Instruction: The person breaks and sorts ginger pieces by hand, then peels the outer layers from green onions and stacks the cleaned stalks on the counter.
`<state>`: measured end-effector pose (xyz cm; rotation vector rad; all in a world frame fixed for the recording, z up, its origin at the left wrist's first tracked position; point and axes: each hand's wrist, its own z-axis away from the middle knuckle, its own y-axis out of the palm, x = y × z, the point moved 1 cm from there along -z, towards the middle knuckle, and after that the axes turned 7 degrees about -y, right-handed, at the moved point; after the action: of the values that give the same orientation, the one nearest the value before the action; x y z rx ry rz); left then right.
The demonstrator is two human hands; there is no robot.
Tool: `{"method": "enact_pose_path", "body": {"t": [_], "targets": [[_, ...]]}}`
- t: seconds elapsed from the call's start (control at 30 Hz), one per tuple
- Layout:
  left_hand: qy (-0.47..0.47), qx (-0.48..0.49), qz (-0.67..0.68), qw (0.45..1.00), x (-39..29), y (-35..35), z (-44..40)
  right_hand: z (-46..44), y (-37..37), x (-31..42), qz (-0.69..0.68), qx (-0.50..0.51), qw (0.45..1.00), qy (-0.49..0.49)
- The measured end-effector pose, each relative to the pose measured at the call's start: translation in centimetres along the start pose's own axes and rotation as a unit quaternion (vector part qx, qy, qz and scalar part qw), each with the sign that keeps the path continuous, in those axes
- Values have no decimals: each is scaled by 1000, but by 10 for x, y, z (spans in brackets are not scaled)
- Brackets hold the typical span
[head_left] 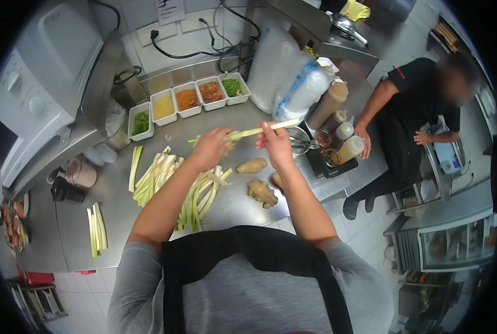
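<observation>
My right hand [275, 146] grips a long pale spring onion [252, 132] near its white end, which points up to the right. My left hand [212, 149], slightly blurred, has its fingers curled at the greener end, with a thin green tip sticking out past it. Below my hands lie two piles of spring onions, one to the left [155, 177] and one nearer my body [199, 201]. An oblong tan root [252, 165] and a knobbly piece of ginger [263, 193] rest beside them. Another tan piece is partly hidden by my right forearm.
White tubs [187, 100] of chopped ingredients line the back. Sauce bottles [349, 150] stand in a black tray on the right, near a metal bowl [298, 140] and plastic bag rolls [304, 89]. Separate stalks [97, 229] lie left. A co-worker [409, 122] leans at the counter's right end.
</observation>
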<state>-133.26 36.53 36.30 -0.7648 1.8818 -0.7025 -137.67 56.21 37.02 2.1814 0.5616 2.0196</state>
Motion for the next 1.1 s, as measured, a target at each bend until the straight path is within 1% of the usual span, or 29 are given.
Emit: {"method": "enact_pose_path", "body": {"t": [0.03,0.13,0.23,0.33,0.43,0.53,0.57,0.6,0.63,0.7,0.73,0.8,0.83,0.93,1.03,1.1], "targets": [[15,-32,-10,999,-10,-2,-1,-2,3,0,-4,-3,1000,3],[34,-67,-75,994,-29,5,-8,-3,15,-15,-31,9,999,20],[0,-18,-122,992,-3,19,-11,-4,19,-26,-38,12,999,18],[-64,36,-227,971,32,10,-3,-12,1,-21,-41,-17,999,-5],[-124,89,-236,960,42,0,1,-16,-8,-5,-31,-18,999,-3],[-163,49,-137,976,45,5,-3,-15,-1,-2,-46,-9,999,17],[-180,38,25,983,41,8,-4,-14,2,-3,-56,-1,998,24],[-193,23,186,963,34,10,-6,-14,6,-5,-66,8,997,33],[-200,6,341,918,29,9,-6,-14,9,-6,-98,13,994,51],[-234,54,448,861,18,-4,-1,-14,14,-11,-162,22,982,90],[-249,76,500,826,14,-10,3,-14,17,-15,-168,26,980,107],[-270,42,542,794,11,-19,11,-14,19,-27,-179,33,973,141],[-279,22,563,778,11,-21,16,-13,19,-35,-211,67,963,153],[-256,-59,552,792,9,-26,25,-4,34,-50,-293,64,932,205],[-207,-134,549,799,12,-28,27,12,57,-56,-406,36,879,248],[-188,-142,554,798,7,-33,26,23,71,-59,-469,23,841,270]]}}
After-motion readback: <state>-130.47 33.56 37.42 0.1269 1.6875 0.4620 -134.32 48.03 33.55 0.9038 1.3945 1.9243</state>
